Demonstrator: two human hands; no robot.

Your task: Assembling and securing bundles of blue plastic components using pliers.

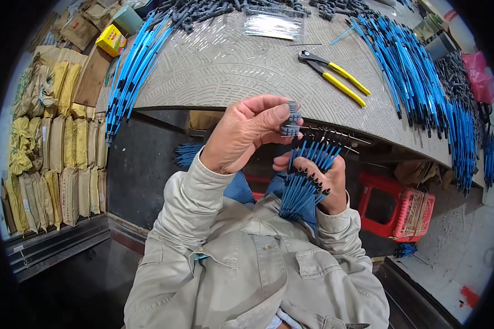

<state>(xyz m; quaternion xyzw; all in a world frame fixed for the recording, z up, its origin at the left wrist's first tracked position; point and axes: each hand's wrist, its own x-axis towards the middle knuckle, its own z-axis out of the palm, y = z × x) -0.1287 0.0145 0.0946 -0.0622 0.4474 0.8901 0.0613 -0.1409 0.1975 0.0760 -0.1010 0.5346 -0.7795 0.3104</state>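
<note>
In front of my chest, my left hand (246,127) pinches a grey ridged plastic piece (292,116) between thumb and fingers. My right hand (331,181) is wrapped round a bundle of thin blue rods (301,196) with black tips, its thumb lying across them. Thin metal wires (346,133) run sideways past the upper ends of the rods, just right of the grey piece. Whether the wires pass through the rod ends is too small to tell. Both hands are close together at the table's near edge, and the right fingers are partly hidden by the rods.
On the grey patterned table (225,74) lie yellow-handled pliers (335,77) and a clear bag of silvery pins (273,24). Bundles of blue rods (409,66) cover the right side; more rods (134,71) hang over the left edge. A red plastic stool (376,205) stands below right.
</note>
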